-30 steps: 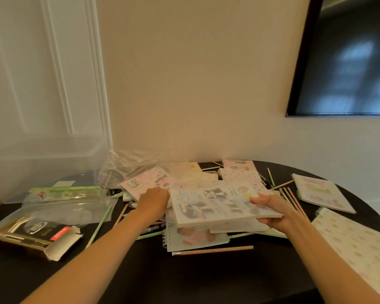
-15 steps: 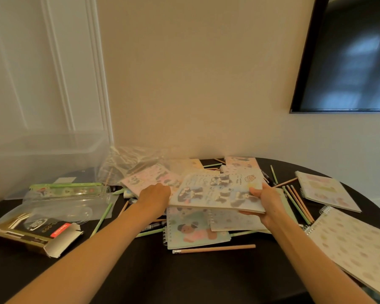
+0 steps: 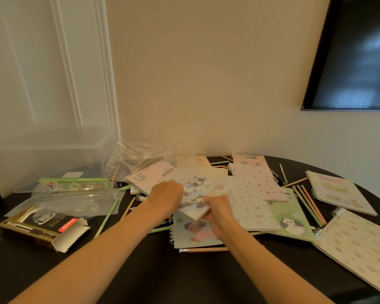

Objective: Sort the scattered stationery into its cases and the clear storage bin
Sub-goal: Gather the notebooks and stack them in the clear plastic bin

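Barely begun: left hand (image 3: 166, 197) and right hand (image 3: 217, 208) gripping one notepad (image 3: 195, 197) mid-frame, clear bin (image 3: 48, 150) upper left apparently unfilled, pencils (image 3: 308, 204) scattered.

The dark round worktop (image 3: 162, 279) carries scattered notebooks (image 3: 342, 191), pencils (image 3: 203, 250), a clear bin (image 3: 48, 150) at rear left, an open cardboard box (image 3: 44, 229) and clear plastic cases (image 3: 75, 185).

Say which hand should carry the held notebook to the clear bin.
Left, probably. The bin stands at the table's far left, on the left hand's side. Both hands grip the notebook; the right hand would have to cross over.
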`<state>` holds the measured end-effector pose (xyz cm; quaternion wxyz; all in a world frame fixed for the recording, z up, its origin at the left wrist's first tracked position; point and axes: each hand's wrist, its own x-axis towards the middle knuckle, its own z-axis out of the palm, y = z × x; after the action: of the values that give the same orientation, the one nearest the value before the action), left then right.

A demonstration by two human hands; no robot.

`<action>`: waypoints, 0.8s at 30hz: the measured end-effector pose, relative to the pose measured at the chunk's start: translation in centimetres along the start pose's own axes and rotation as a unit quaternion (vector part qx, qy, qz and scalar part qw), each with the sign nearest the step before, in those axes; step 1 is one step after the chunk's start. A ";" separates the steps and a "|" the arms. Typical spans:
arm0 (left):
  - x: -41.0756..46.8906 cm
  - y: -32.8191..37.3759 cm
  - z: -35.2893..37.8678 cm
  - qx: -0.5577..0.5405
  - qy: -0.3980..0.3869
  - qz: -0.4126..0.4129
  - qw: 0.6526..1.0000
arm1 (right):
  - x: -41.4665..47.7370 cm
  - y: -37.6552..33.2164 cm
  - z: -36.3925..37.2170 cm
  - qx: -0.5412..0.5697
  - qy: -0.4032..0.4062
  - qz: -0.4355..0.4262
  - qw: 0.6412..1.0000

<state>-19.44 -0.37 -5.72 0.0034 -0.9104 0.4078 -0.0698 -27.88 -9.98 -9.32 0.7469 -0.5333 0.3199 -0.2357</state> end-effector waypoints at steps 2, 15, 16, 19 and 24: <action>-0.1 -0.1 0.2 -0.008 0.004 0.000 1.000 | -0.1 0.1 -0.2 0.023 -0.017 0.044 0.999; 4.1 2.0 2.3 -0.141 0.101 -0.031 0.984 | 1.3 -1.1 -1.9 0.068 -0.089 -0.017 0.993; 4.2 1.9 2.2 -0.149 0.115 -0.026 0.982 | 1.4 -1.1 -1.5 0.071 -0.094 -0.014 0.993; 3.9 1.7 1.9 -0.153 0.124 -0.011 0.980 | 2.1 -1.1 0.2 0.080 -0.099 -0.003 0.992; 4.0 0.8 1.4 -0.222 0.196 0.002 0.955 | 2.5 -0.5 3.2 0.115 -0.090 -0.006 0.989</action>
<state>-17.26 -3.92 -6.71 -0.2787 -0.8559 0.4074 -0.1541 -23.87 -9.80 -8.64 0.8274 -0.4651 0.2187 -0.2264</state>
